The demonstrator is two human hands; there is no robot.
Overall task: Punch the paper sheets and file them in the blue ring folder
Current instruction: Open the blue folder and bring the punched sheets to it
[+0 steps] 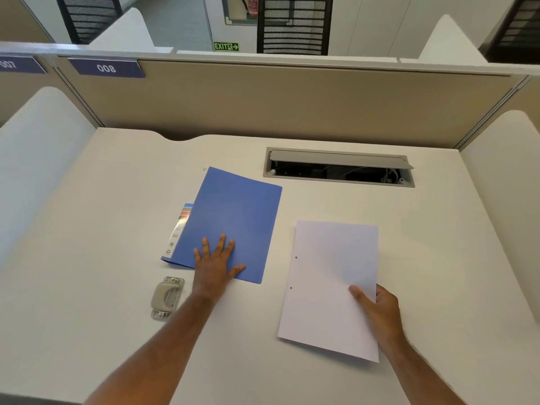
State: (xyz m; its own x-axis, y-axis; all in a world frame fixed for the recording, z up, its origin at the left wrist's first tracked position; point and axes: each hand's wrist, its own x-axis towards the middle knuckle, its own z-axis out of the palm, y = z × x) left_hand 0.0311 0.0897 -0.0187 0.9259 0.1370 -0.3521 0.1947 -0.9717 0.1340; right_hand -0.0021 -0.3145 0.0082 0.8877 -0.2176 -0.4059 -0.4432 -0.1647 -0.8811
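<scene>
The right hand (377, 314) is nearest, toward the desk's (117, 200) near edge on the right, pinching the sheets (327, 282) at their right edge: the thumb lies on top, the other fingers are curled beneath. The sheets are white, with two punched holes along the left edge (both small and dark), and their near corner appears raised slightly off the desk. The left hand (217, 260) lies flat with fingers spread and straight, pressing on the near part of the closed blue folder (236, 217). The folder sits around the middle of the desk, tilted, with a printed label strip showing at its left edge. The punch (166, 298), grey-beige, rests just nearer than the folder's near left corner, beside the left forearm. A cable hatch (339, 168) with its lid ajar is set into the desk toward the far edge, beyond the sheets.
</scene>
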